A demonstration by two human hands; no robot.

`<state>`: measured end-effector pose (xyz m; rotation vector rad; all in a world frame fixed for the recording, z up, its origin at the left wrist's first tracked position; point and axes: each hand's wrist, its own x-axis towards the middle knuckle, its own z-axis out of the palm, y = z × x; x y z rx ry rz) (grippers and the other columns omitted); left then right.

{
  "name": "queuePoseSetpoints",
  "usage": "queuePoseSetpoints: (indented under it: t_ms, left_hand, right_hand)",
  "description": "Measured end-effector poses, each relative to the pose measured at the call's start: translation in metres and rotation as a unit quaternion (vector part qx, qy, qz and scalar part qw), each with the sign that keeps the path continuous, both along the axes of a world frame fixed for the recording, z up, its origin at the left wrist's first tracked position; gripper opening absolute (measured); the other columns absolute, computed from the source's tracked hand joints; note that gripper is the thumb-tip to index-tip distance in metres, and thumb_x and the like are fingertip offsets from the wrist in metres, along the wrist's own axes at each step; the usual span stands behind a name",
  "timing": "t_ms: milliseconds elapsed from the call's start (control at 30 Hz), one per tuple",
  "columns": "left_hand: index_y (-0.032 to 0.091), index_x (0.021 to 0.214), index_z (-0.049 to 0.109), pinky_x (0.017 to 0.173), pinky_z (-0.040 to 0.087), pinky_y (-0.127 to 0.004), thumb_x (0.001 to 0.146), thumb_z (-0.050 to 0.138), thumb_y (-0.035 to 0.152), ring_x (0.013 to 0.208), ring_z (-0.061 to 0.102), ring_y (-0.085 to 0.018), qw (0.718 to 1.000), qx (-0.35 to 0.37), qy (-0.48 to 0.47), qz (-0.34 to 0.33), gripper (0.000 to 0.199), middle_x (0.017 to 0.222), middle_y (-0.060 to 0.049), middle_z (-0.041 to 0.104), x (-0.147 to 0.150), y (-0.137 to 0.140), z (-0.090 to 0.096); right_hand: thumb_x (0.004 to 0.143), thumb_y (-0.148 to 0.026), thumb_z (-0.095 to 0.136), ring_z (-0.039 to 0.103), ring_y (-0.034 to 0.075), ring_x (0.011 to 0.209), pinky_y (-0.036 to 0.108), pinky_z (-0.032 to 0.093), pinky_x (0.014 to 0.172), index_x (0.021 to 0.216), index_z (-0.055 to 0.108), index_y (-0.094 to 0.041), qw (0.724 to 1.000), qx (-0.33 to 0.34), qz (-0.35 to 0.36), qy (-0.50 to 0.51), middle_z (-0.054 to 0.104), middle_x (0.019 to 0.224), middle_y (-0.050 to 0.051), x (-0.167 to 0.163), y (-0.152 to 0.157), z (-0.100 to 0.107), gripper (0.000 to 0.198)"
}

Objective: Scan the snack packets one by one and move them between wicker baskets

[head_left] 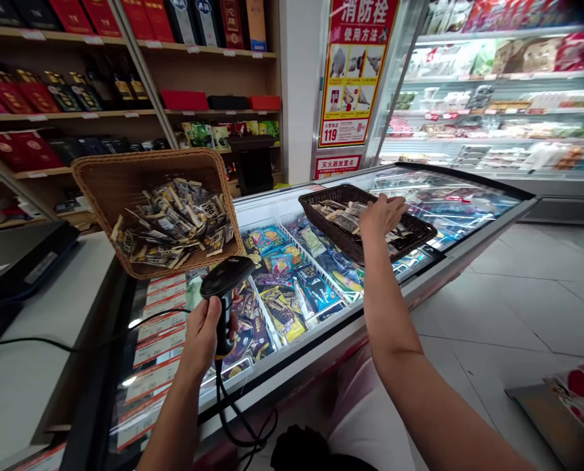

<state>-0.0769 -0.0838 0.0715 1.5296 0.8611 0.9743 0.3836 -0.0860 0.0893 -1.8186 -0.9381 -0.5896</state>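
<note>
My left hand (206,327) is wrapped around the handle of a black barcode scanner (227,278), held upright over the near part of a glass-topped freezer. A cable runs down from its handle. My right hand (384,210) reaches over a dark woven basket (316,226) on the freezer top, its fingers partly extended above small wrapped packets (344,214). The fingertips are partly hidden, and I see nothing held in them. Left of the scanner, a tilted tan wicker basket (88,186) holds a heap of similar small packets (184,219).
Bagged frozen goods (285,311) lie in wire dividers under the freezer (292,366) glass. Price labels (159,333) line its left end. A grey counter (41,353) with a black device (19,258) stands left. Boxed shelves and a lit refrigerated case (498,131) stand behind.
</note>
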Motion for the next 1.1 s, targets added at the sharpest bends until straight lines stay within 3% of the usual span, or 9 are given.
queuePoseSetpoints:
  t_ms: [67, 167, 267, 367, 533, 667, 767, 933, 1100]
  left_hand:
    - [0.019, 0.089, 0.059, 0.040, 0.043, -0.025, 0.089, 0.059, 0.083, 0.044, 0.055, -0.014, 1.000, -0.001, -0.001, 0.025, 0.063, 0.057, 0.000, 0.061, 0.000, 0.000, -0.001]
    - [0.022, 0.084, 0.053, 0.038, 0.042, -0.024, 0.088, 0.061, 0.083, 0.043, 0.056, -0.014, 0.996, -0.014, -0.029, 0.083, 0.061, 0.057, 0.001, 0.061, 0.001, 0.001, -0.003]
    - [0.021, 0.091, 0.055, 0.039, 0.043, -0.024, 0.088, 0.060, 0.083, 0.045, 0.060, -0.016, 0.990, -0.020, -0.069, 0.118, 0.061, 0.056, 0.002, 0.062, 0.001, 0.003, -0.003]
    - [0.020, 0.098, 0.058, 0.039, 0.044, -0.025, 0.089, 0.058, 0.082, 0.046, 0.062, -0.017, 0.989, -0.024, -0.083, 0.121, 0.063, 0.056, 0.002, 0.062, -0.002, 0.003, 0.001]
    - [0.019, 0.102, 0.057, 0.038, 0.042, -0.025, 0.091, 0.057, 0.080, 0.045, 0.063, -0.017, 0.990, -0.040, -0.080, 0.105, 0.062, 0.059, 0.002, 0.064, -0.004, 0.001, 0.003]
    - [0.020, 0.099, 0.057, 0.040, 0.043, -0.025, 0.094, 0.056, 0.078, 0.044, 0.060, -0.015, 0.992, -0.026, -0.079, 0.093, 0.059, 0.060, 0.001, 0.065, -0.003, 0.001, 0.000]
    - [0.020, 0.091, 0.056, 0.042, 0.042, -0.025, 0.095, 0.056, 0.076, 0.043, 0.057, -0.014, 0.994, -0.003, -0.065, 0.091, 0.056, 0.059, 0.000, 0.065, -0.002, 0.001, -0.002]
    - [0.022, 0.082, 0.053, 0.044, 0.043, -0.025, 0.097, 0.055, 0.073, 0.045, 0.057, -0.014, 0.998, 0.020, -0.008, 0.055, 0.054, 0.061, -0.002, 0.066, -0.001, 0.001, -0.005]
    - [0.022, 0.081, 0.052, 0.042, 0.042, -0.024, 0.097, 0.053, 0.075, 0.042, 0.054, -0.013, 0.997, 0.043, 0.067, 0.012, 0.055, 0.058, -0.002, 0.065, 0.000, 0.001, -0.004]
  right_hand:
    - [0.105, -0.022, 0.041, 0.058, 0.039, 0.117, 0.057, 0.049, 0.098, 0.116, 0.072, -0.015, 0.997, 0.008, -0.078, 0.010, 0.062, 0.126, 0.025, -0.053, 0.024, 0.007, 0.034]
    - [0.103, -0.011, 0.045, 0.059, 0.033, 0.108, 0.050, 0.048, 0.096, 0.109, 0.075, -0.015, 0.985, -0.099, 0.095, -0.109, 0.068, 0.112, 0.018, -0.149, 0.072, 0.012, 0.031]
    - [0.103, -0.004, 0.044, 0.059, 0.029, 0.114, 0.045, 0.045, 0.102, 0.110, 0.075, -0.014, 0.902, -0.175, 0.295, -0.264, 0.071, 0.115, 0.017, -0.230, 0.116, 0.008, 0.034]
    - [0.103, -0.006, 0.048, 0.057, 0.031, 0.123, 0.048, 0.042, 0.110, 0.109, 0.076, -0.013, 0.829, -0.226, 0.380, -0.341, 0.072, 0.120, 0.018, -0.273, 0.146, -0.001, 0.030]
    - [0.101, -0.005, 0.049, 0.057, 0.034, 0.123, 0.050, 0.042, 0.111, 0.107, 0.077, -0.013, 0.813, -0.256, 0.421, -0.310, 0.075, 0.116, 0.020, -0.280, 0.170, -0.009, 0.029]
    - [0.106, -0.013, 0.047, 0.061, 0.030, 0.118, 0.043, 0.047, 0.104, 0.118, 0.073, -0.016, 0.884, -0.111, 0.436, -0.128, 0.075, 0.122, 0.016, -0.268, 0.163, -0.006, 0.029]
    - [0.106, -0.032, 0.055, 0.066, 0.024, 0.095, 0.034, 0.051, 0.087, 0.118, 0.069, -0.022, 0.916, -0.008, 0.387, 0.102, 0.075, 0.104, 0.008, -0.253, 0.139, -0.006, 0.021]
    - [0.092, -0.051, 0.068, 0.048, 0.015, 0.059, 0.027, 0.040, 0.060, 0.096, 0.061, -0.024, 0.863, 0.022, 0.412, 0.291, 0.053, 0.062, -0.007, -0.217, 0.090, -0.023, 0.028]
    - [0.084, -0.054, 0.072, 0.043, 0.012, 0.052, 0.025, 0.034, 0.050, 0.083, 0.054, -0.024, 0.802, 0.052, 0.399, 0.441, 0.051, 0.061, -0.007, -0.202, 0.074, -0.034, 0.034]
